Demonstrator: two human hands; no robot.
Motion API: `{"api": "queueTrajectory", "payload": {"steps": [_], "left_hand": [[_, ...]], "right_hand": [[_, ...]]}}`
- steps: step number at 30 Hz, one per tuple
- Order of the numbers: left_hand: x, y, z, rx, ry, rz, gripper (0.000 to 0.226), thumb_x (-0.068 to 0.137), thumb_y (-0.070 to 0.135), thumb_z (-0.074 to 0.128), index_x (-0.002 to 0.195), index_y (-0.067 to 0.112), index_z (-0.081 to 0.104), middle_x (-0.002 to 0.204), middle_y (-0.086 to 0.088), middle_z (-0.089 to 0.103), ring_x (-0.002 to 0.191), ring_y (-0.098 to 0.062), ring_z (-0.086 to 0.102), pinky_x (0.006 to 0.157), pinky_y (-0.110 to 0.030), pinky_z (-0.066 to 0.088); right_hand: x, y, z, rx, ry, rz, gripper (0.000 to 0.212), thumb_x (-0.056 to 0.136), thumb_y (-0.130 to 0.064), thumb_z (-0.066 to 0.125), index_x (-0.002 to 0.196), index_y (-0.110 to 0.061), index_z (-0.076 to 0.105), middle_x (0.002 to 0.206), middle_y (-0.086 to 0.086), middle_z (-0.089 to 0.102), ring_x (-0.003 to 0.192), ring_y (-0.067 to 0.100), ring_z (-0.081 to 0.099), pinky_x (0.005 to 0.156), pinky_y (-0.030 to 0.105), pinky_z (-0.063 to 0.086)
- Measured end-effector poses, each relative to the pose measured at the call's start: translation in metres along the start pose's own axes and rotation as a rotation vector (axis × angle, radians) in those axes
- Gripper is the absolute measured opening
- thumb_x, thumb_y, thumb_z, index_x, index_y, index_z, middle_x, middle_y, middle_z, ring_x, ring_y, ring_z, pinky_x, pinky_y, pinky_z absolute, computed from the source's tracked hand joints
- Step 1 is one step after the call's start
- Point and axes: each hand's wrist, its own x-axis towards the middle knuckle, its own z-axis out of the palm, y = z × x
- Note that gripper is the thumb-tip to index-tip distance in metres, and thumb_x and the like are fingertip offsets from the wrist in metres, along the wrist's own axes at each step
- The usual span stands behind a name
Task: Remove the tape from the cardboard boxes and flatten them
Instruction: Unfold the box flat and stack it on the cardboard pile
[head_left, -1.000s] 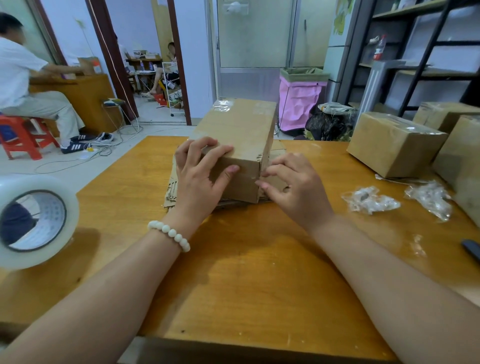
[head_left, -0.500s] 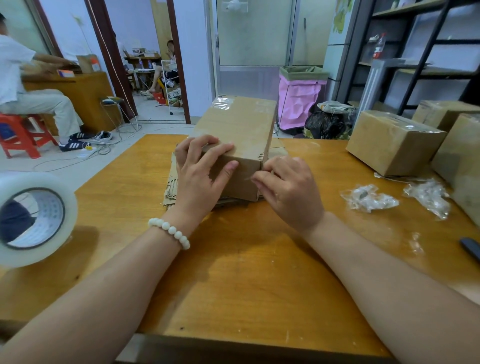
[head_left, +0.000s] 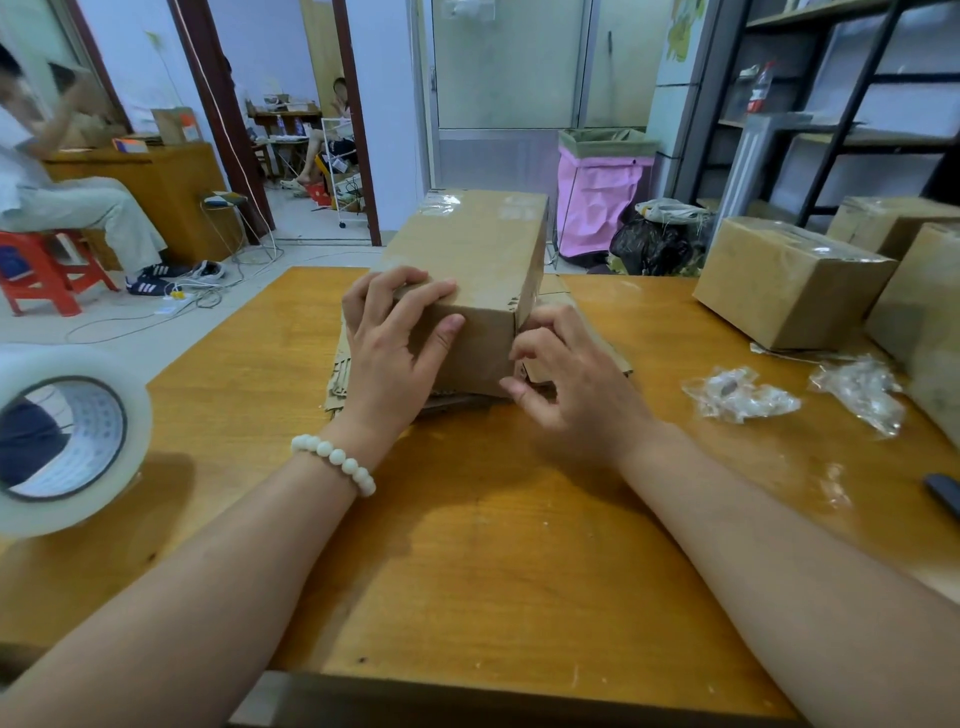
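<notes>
Cardboard box (head_left: 467, 249) stands at the middle of the wooden table (head_left: 493, 545), toward its far side, resting on a stack of flattened cardboard (head_left: 336, 376); clear tape shows on its top at the far end. We record the left hand (head_left: 387, 353), with a white bead bracelet (head_left: 335, 460) at the wrist, clamped on the near left corner of the box, fingers over the top edge and thumb on the near face. We record the right hand (head_left: 571, 384) apart from the left, its fingers curled against the near right vertical edge of the box; we cannot tell whether they pinch any tape. Two crumpled tape scraps (head_left: 737, 395) lie on the table to the right. Further taped boxes (head_left: 789, 280) stand at the far right. A tape roll (head_left: 67, 436) sits at the near left.
</notes>
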Motion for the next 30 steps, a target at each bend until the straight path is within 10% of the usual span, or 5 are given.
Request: {"api": "queueTrajectory", "payload": {"steps": [5,10,19,25,30], "left_hand": [[0.0,0.001,-0.002,-0.015,-0.016,0.001,0.034,0.094,0.037,0.054,0.116,0.014,0.066,0.12,-0.011,0.055,0.119,-0.024,0.032,0.103,-0.014,0.02],[0.0,0.002,-0.002,-0.018,-0.024,-0.003,0.034,0.093,0.037,0.054,0.115,0.014,0.067,0.12,-0.011,0.055,0.119,-0.024,0.031,0.104,-0.015,0.02],[0.002,0.0,-0.006,-0.093,-0.013,-0.079,0.036,0.093,0.035,0.052,0.115,0.009,0.064,0.12,-0.012,0.055,0.118,-0.019,0.032,0.103,-0.011,0.02],[-0.001,0.006,-0.005,-0.145,-0.105,-0.206,0.078,0.079,0.075,0.049,0.121,0.01,0.053,0.136,-0.008,0.036,0.138,-0.03,0.017,0.116,-0.047,0.018],[-0.002,0.009,-0.003,-0.167,-0.122,-0.33,0.109,0.058,0.093,0.048,0.124,0.006,0.04,0.154,-0.015,0.008,0.145,-0.033,-0.009,0.119,-0.054,0.003]], "right_hand": [[0.002,0.002,0.005,-0.044,0.093,-0.111,0.033,0.087,-0.023,0.06,0.116,-0.018,0.045,0.109,0.007,0.039,0.079,0.007,0.043,0.061,0.015,0.042],[0.005,0.003,0.002,-0.163,0.14,-0.153,0.015,0.089,-0.019,0.061,0.09,-0.008,0.071,0.1,0.016,0.053,0.074,0.023,0.053,0.055,0.033,0.052],[0.002,-0.008,-0.004,0.352,0.049,0.232,0.017,0.094,-0.02,0.048,0.084,-0.012,0.058,0.121,0.001,0.051,0.113,0.018,0.053,0.092,0.035,0.047],[0.007,-0.02,-0.015,0.598,0.016,0.432,0.018,0.088,-0.019,0.061,0.073,-0.024,0.054,0.117,-0.004,0.055,0.108,0.0,0.054,0.087,0.01,0.041],[0.007,-0.032,-0.01,0.788,-0.126,0.47,0.025,0.088,-0.002,0.063,0.075,-0.023,0.061,0.12,-0.006,0.05,0.107,0.004,0.056,0.085,0.015,0.047]]}}
